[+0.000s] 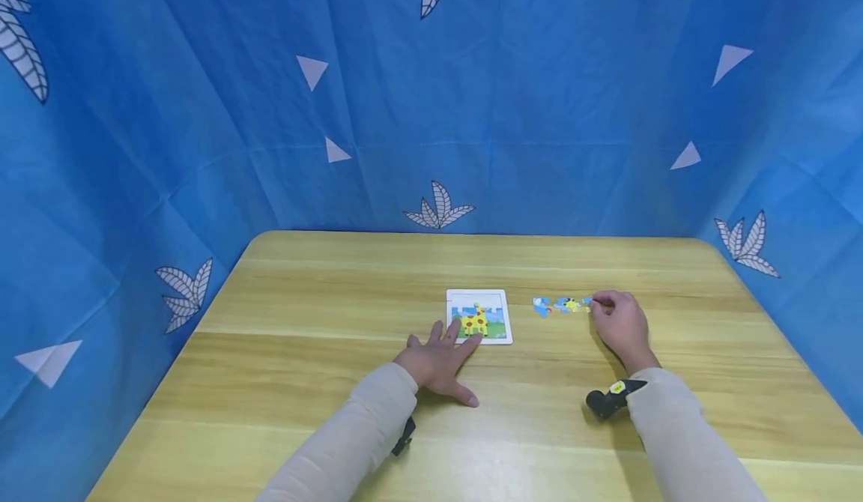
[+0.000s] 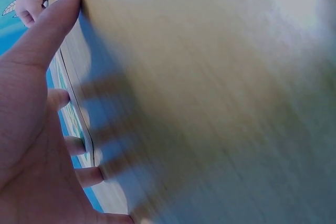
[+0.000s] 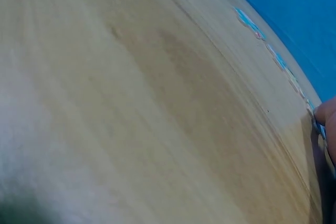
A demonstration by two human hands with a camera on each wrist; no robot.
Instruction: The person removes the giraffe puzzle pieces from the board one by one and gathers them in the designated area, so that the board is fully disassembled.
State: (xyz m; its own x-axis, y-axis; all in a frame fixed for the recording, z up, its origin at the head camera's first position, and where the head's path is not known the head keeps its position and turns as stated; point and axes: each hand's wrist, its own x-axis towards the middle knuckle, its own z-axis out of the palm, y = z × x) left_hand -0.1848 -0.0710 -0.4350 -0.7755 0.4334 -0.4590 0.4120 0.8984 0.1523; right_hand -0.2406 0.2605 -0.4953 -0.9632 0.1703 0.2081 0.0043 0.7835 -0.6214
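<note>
A white-framed jigsaw puzzle board (image 1: 479,294) lies on the table, its lower part filled with a yellow, red-spotted giraffe on green and blue. My left hand (image 1: 438,363) spreads its fingers flat, with two fingertips on the board's lower left edge. In the left wrist view, the left thumb (image 2: 55,22) points away from the other fingers. To the right of the board, loose puzzle pieces (image 1: 541,306) lie in a row. With thumb and fingertips, my right hand (image 1: 622,327) pinches the puzzle piece (image 1: 586,302) at the row's right end, partly hidden by the fingers.
The wooden table (image 1: 303,322) has rounded far corners. A blue curtain (image 1: 539,112) with white leaves and triangles hangs behind it and along both sides. A black wrist device (image 1: 610,401) sits by the right sleeve, low over the wood.
</note>
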